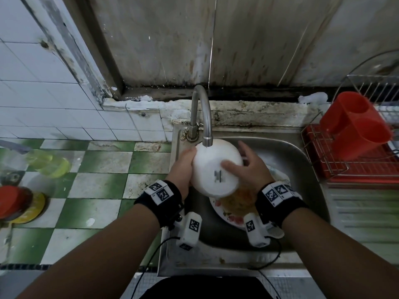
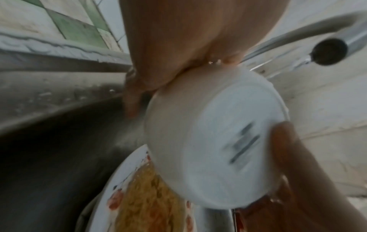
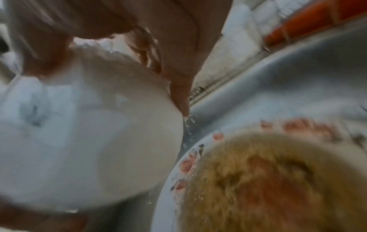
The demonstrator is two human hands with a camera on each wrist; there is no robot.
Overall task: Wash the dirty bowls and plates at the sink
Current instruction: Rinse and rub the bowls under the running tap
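We see one white bowl (image 1: 217,168) held bottom-up under the tap (image 1: 204,117), over the sink (image 1: 302,160); its base faces us and tips toward 6 o'clock, its mouth turned down and away toward 12 o'clock. Our left hand (image 1: 183,165) wraps the bowl's side at 9 o'clock, fingers curled round it. Our right hand (image 1: 248,167) lies at 3 o'clock, fingers spread and fairly straight, thumb pressing on the base. Below the bowl, at 5 o'clock, one flower-rimmed plate (image 1: 228,216) smeared with yellow-orange food rests in the sink. On the desk at 3 o'clock stands one red rack (image 1: 356,167) with one red holder (image 1: 356,126)
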